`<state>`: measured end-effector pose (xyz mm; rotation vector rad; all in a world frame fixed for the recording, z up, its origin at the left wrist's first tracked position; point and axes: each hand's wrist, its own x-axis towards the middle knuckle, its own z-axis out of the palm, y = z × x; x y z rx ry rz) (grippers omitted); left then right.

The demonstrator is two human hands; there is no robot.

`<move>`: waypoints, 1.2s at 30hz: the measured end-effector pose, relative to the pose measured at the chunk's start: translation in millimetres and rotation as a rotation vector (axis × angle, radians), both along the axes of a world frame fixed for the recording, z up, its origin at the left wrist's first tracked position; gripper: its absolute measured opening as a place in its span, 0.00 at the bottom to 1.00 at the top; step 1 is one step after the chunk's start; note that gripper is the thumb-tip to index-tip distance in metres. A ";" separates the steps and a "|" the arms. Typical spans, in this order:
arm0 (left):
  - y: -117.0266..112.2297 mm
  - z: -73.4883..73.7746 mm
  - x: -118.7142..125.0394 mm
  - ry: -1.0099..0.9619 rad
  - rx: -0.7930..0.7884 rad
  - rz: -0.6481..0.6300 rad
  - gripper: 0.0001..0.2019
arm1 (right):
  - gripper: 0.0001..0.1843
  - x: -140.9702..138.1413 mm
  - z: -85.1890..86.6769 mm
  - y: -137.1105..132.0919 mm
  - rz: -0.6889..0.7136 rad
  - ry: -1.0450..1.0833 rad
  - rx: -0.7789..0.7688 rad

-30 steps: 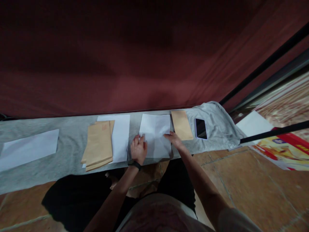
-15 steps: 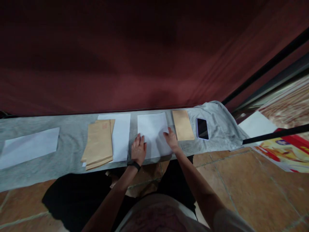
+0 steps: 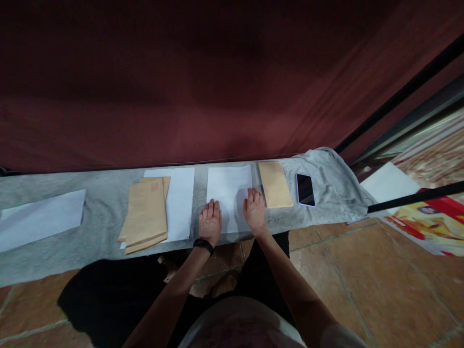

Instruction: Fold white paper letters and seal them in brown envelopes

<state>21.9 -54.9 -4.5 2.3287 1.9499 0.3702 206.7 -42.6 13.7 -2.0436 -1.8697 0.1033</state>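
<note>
A white sheet of paper (image 3: pixel 229 186) lies in front of me on the grey cloth (image 3: pixel 101 212). My left hand (image 3: pixel 210 221), with a black band on its wrist, rests palm down over the sheet's left edge, fingers stretched out. On the sheet's right edge lies my right hand (image 3: pixel 254 209), its fingers extended and holding nothing. A brown envelope (image 3: pixel 276 184) is just right of that hand. To the left of my left hand, several brown envelopes (image 3: pixel 147 210) are stacked loosely, partly covering more white paper (image 3: pixel 183 203).
A phone (image 3: pixel 305 189) lies right of the single envelope. At the far left is another white sheet (image 3: pixel 43 217). A dark red upright surface (image 3: pixel 217 125) rises behind the cloth. Black bars (image 3: pixel 416 198) and a colourful printed box (image 3: pixel 435 222) are at the right, above a tiled floor (image 3: pixel 384 275).
My right hand has flattened onto the sheet's right edge, its fingers now pointing forward. My left hand stays near the left edge. The view has shifted slightly.
</note>
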 end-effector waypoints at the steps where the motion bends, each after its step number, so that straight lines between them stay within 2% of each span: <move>1: -2.9 -0.5 2.9 -0.006 -0.001 0.019 0.24 | 0.28 -4.6 -0.8 -3.0 0.041 0.006 0.013; 6: -7.9 -1.1 6.8 -0.011 0.000 0.061 0.26 | 0.28 -26.4 -11.3 -15.4 0.198 0.025 0.025; 10: -6.7 3.4 11.3 -0.015 0.015 0.059 0.26 | 0.27 -27.4 -18.6 -18.0 0.261 0.025 -0.020; 16: -1.7 3.3 42.4 -0.075 -0.013 -0.121 0.27 | 0.30 -21.2 -20.4 -17.5 0.313 -0.037 -0.059; 19: 2.8 -2.3 39.1 -0.065 -0.028 -0.081 0.31 | 0.30 -20.2 -22.9 -16.5 0.251 -0.036 -0.043; 24: 4.6 -9.1 1.1 -0.038 0.047 0.054 0.34 | 0.32 -14.5 -30.1 -21.7 0.050 0.003 0.040; 27: 7.1 -7.6 -9.3 -0.033 0.092 0.113 0.32 | 0.32 -10.4 -30.9 -20.1 -0.038 0.035 0.065; 29: 17.4 -4.0 -3.0 -0.049 0.109 0.094 0.31 | 0.31 -10.7 -27.3 -7.2 -0.022 0.062 0.067; 31: 38.0 0.9 11.3 -0.074 0.090 0.007 0.29 | 0.30 -14.7 -21.0 18.0 0.071 0.090 0.060; 34: 83.3 6.0 33.7 -0.086 0.004 -0.133 0.30 | 0.29 -24.3 -12.8 69.4 0.235 0.125 0.026; 36: 113.2 4.5 40.9 -0.076 -0.064 -0.155 0.30 | 0.28 -28.7 -12.4 100.9 0.287 0.121 -0.007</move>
